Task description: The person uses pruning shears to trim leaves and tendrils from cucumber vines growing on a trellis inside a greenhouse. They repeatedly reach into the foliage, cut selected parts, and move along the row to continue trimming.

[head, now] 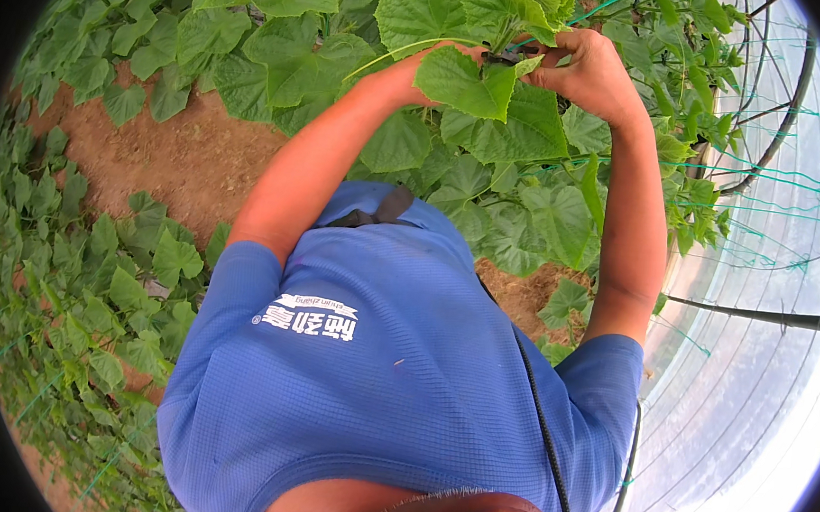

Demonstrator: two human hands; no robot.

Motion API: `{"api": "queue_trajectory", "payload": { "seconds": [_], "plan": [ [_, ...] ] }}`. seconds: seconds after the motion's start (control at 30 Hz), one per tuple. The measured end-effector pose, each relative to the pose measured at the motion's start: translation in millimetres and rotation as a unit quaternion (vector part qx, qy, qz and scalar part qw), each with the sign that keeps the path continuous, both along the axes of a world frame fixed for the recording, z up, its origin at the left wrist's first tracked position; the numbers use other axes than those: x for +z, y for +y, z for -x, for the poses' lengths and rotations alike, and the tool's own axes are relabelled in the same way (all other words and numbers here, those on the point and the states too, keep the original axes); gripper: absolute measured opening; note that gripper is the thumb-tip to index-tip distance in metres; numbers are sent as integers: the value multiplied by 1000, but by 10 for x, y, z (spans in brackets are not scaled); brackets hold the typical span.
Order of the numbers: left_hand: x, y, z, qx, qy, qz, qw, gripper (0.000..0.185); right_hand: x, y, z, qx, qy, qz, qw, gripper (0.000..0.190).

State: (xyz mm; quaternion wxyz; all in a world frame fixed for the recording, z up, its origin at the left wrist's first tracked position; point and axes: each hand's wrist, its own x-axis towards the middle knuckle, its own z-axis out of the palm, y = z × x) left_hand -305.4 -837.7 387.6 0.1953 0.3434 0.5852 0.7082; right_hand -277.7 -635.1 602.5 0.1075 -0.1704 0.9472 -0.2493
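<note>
In front of me at the top of the view, both hands meet at the upper stem of a cucumber plant. My left hand reaches in from the left; a broad leaf hides most of it, so its grip cannot be made out. From the right, my right hand bends its thumb and fingers together beside the stem, pinching a small dark piece, perhaps a plant clip. Green twine runs from the fingers up to the right. A thin curling tendril crosses over my left wrist.
Dense cucumber foliage surrounds my hands, and more vines fill the left side. Bare brown soil lies between rows. At right are a dark curved pipe, more green twine and a translucent plastic greenhouse wall.
</note>
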Motion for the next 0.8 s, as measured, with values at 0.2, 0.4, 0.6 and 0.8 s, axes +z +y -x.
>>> {"api": "queue_trajectory", "payload": {
  "seconds": [0.2, 0.4, 0.6, 0.8],
  "plan": [
    [218, 41, -86, 14, -29, -37, 999, 16, -125, 107, 33, 9, -28, 20, 999, 29],
    [467, -41, -278, 69, 132, 70, 986, 16, -257, 216, 21, -12, -36, 82, 996, 26],
    [534, -15, -327, 14, 29, 16, 999, 23, -194, 227, 66, 33, 13, -4, 999, 31],
    [447, -83, -360, -4, -10, 82, 997, 21, -227, 157, 96, 64, -26, 62, 996, 27]
  ]
}}
